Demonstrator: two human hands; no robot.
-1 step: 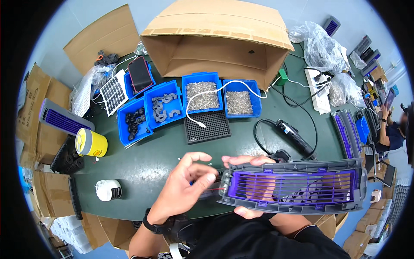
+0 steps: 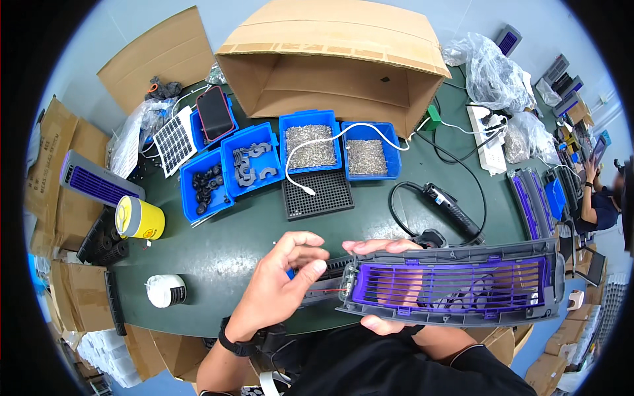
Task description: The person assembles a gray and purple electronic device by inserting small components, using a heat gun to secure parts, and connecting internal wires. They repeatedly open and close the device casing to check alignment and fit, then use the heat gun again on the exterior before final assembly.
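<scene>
My right hand grips a long grey plastic grille panel with a purple slatted inner frame, thumb below and fingers over its upper edge. Parts of the palm show through the slats. A thin red wire runs from the panel's left end toward my left hand. That hand is half curled beside this end, with a gap between thumb and fingers, and no held thing shows in it. Behind it, a dark grey slotted part lies on the table, partly hidden, with a bit of blue showing by the thumb.
Blue bins of screws, grey clips and black knobs stand before a large cardboard box. A corded electric screwdriver lies beyond the panel. A yellow container and white jar stand left. Another person works far right.
The panel and my right hand have shifted very slightly right. My left fingers have moved a little, and more of the dark slotted part shows behind them.
</scene>
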